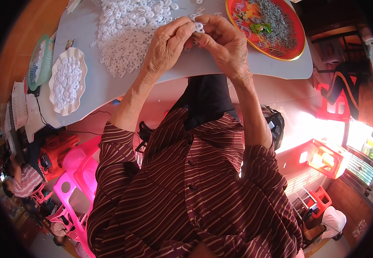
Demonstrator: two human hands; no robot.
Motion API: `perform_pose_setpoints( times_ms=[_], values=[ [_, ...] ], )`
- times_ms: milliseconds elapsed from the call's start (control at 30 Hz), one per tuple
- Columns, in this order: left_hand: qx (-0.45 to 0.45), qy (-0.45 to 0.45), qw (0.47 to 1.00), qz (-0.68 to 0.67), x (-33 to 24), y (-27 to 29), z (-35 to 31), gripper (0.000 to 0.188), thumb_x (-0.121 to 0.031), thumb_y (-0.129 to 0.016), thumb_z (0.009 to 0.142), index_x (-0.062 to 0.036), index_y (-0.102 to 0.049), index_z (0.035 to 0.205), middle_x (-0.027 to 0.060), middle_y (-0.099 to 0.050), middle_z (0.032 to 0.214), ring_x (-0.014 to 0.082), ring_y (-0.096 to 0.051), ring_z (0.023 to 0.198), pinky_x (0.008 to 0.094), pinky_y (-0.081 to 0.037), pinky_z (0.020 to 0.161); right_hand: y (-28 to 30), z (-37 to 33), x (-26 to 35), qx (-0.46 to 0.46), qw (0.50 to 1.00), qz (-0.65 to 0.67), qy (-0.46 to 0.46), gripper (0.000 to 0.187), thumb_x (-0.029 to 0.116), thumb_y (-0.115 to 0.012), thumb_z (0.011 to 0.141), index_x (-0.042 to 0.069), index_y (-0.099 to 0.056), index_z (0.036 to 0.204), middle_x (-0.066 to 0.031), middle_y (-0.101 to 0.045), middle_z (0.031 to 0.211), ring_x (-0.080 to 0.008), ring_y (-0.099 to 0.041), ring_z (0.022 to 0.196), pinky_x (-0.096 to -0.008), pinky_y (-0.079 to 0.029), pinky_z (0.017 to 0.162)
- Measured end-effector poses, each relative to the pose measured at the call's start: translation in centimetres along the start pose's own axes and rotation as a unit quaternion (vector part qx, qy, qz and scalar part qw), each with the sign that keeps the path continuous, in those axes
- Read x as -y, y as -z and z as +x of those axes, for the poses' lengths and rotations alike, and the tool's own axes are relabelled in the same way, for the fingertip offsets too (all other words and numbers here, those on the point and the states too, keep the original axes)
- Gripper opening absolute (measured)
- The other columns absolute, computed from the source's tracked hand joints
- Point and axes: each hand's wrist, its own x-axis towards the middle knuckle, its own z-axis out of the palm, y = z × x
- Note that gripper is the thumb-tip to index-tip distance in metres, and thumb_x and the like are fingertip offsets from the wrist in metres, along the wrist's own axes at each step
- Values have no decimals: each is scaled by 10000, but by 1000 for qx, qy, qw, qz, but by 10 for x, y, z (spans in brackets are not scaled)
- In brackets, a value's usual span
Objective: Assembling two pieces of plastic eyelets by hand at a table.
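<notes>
Two bare hands at work over the bench (276,71), close to its near edge. Left hand (169,41): narrow grip, thumb against index finger, pinching at the left edge of one small white plastic link (199,27) with holes through it. Right hand (227,45): narrow grip too, thumb and index finger on the same link from the right. Link sits between the two sets of fingertips; fingers cover part of it, so can't tell if a second small part is in there.

Around them: large heap of similar white links (128,38) spread on the bench to the left of the hands. Further left, scalloped white dish (83,81) full of white pieces (67,81); green mesh basket (45,71) just beside it, more white parts inside. Right of the hands, round red tray (296,50) with gold rim, carrying loose grey slivers (283,28), too small to identify.

Off the bench: pink plastic chair (68,189) lower left, red stool (58,151) near it, black bag (275,124) right of the wearer's legs.
</notes>
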Motion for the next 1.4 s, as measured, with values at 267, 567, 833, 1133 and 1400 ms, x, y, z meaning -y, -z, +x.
perform_pose_setpoints(
  times_ms=[267, 567, 833, 1133, 1400],
  values=[
    [12, 46, 999, -10, 3, 1, -1, 266, -256, -469, 928, -4, -545, 889, 35, -516, 638, 102, -486, 575, 254, -413, 547, -3, -1, -4, -1, 1000, 28, 4, 289, -34, -616, 808, -33, -546, 1089, -28, -575, 783, -107, -621, 752, -225, -506, 685],
    [18, 39, 999, -5, 2, 2, -2, 275, -254, -462, 927, 7, -544, 912, 42, -521, 646, 106, -518, 582, 254, -433, 557, -6, 0, -8, -16, 996, -67, 50, 238, 21, -674, 779, -25, -566, 986, -72, -664, 757, -115, -659, 723, -220, -516, 653],
    [10, 9, 1000, 14, 1, -2, -4, 254, -237, -458, 935, 0, -513, 860, 34, -470, 607, 91, -461, 570, 254, -410, 541, -9, -4, 1, -24, 987, -146, 57, 191, 4, -651, 786, -28, -544, 941, -83, -656, 727, -126, -658, 709, -237, -509, 626],
    [22, 36, 999, 6, 0, -3, -6, 283, -257, -431, 926, 1, -497, 830, 39, -462, 607, 105, -443, 577, 262, -394, 556, -10, -6, 5, -27, 981, -176, 77, 168, -13, -648, 774, -23, -545, 906, -86, -648, 698, -122, -644, 664, -242, -498, 588],
    [36, 12, 999, -19, -3, -2, -6, 270, -235, -433, 931, -6, -463, 791, 28, -415, 565, 89, -404, 556, 260, -373, 526, -9, -8, 8, -27, 973, -203, 108, 156, -23, -655, 771, -18, -555, 890, -86, -646, 693, -123, -640, 656, -239, -496, 594]
  ],
)
